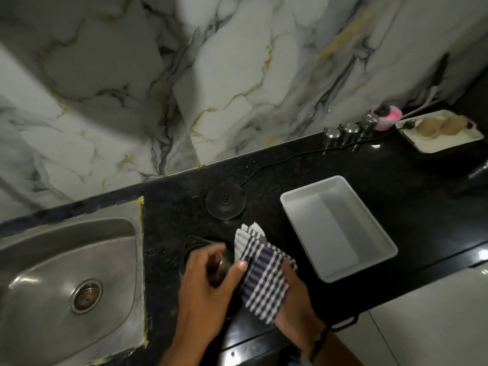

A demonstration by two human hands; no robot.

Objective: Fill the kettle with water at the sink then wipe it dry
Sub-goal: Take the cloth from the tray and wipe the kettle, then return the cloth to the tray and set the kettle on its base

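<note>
Black granite countertop [330,165] fills the middle of the frame under a marble-patterned wall, with a steel sink [52,265] at lower left. At lower centre, the left hand [208,291] grips the dark kettle [223,268], mostly hidden beneath it. Right hand [293,310] presses a checked cloth [264,276] against the kettle's side. Kettle base [225,202] sits just above, beside an empty white tray [369,233].

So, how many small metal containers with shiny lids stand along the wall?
3: they stand in a row by the wall, one nearest the sink side, one in the middle, one beside the pink object. None looks hidden.
</note>
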